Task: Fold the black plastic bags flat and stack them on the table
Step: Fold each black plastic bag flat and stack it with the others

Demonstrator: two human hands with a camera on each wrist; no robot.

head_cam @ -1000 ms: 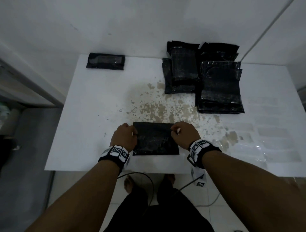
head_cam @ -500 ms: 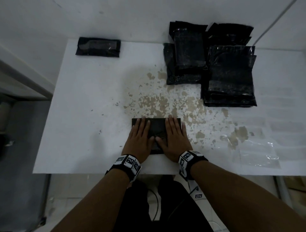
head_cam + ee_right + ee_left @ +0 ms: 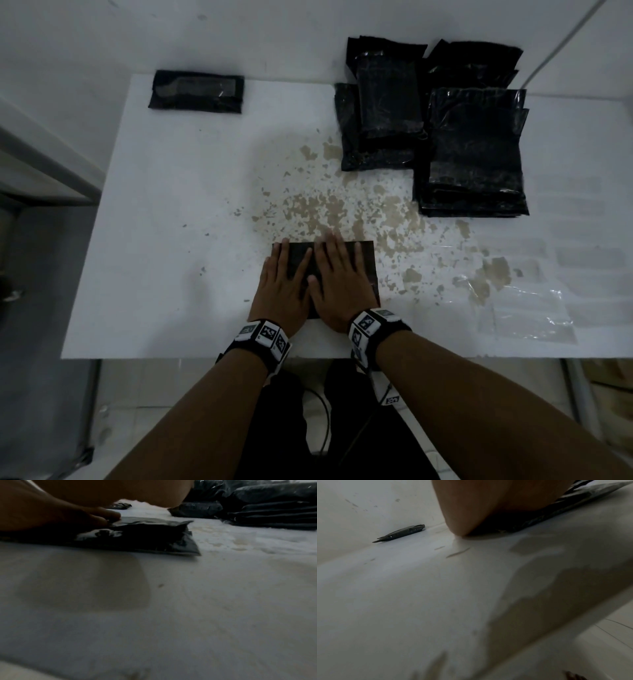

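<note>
A folded black plastic bag [image 3: 368, 263] lies near the front edge of the white table [image 3: 178, 212]. Both hands press on it, palms down and fingers straight. My left hand [image 3: 284, 277] covers its left half, my right hand [image 3: 339, 274] its middle and right. The right wrist view shows the bag's [image 3: 154, 539] folded layers slightly puffed at its right end. A folded black bag [image 3: 197, 90] sits alone at the far left corner, also seen as a thin folded bag [image 3: 400, 533] in the left wrist view. Piles of black bags [image 3: 472, 150] lie at the far right.
The table's paint is flaked into brown patches [image 3: 329, 209] in the middle. Clear plastic sheeting [image 3: 531, 315] lies on the right front. A wall runs behind the table. A cable [image 3: 325, 421] and my legs are below the front edge.
A second ago both hands pinched the bag's side edges. They folded it smaller and came down flat on it. Since half a second ago they have stayed pressing, right hand slightly farther forward.
</note>
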